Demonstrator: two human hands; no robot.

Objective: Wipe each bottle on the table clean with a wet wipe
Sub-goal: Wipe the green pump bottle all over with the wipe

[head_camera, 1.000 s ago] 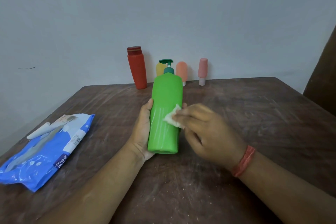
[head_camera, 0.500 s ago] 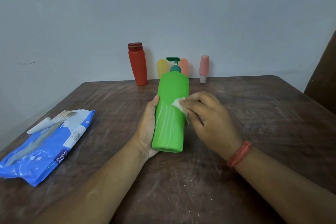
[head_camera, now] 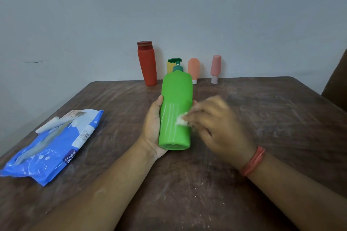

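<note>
- Green pump bottle (head_camera: 175,110), glossy plastic with a dark green pump head (head_camera: 176,64) pointing far, is tilted back near the middle of the brown wooden surface (head_camera: 262,114); its flat base faces the camera.
- Left hand (head_camera: 153,129) cradles the bottle from the left and beneath, thumb up along its left edge, fingers (head_camera: 194,102) curled round to the right edge.
- Right hand (head_camera: 219,127), blurred, pinches a small bunched white wet wipe (head_camera: 181,121) and presses it on the lower right of the bottle's front; a red band (head_camera: 253,161) circles the wrist.
- Compared with half a second ago, the wipe and right hand sit lower on the bottle, nearer its base; the left hand's hold is unchanged.
- Along the far edge by the wall stand a red bottle (head_camera: 147,63), a yellow bottle (head_camera: 170,66) partly hidden behind the pump, an orange tube (head_camera: 193,70) and a pink tube (head_camera: 216,68), in the same order as before.
- Blue wet-wipe pack (head_camera: 54,144) lies flat at the near left, where it was.
</note>
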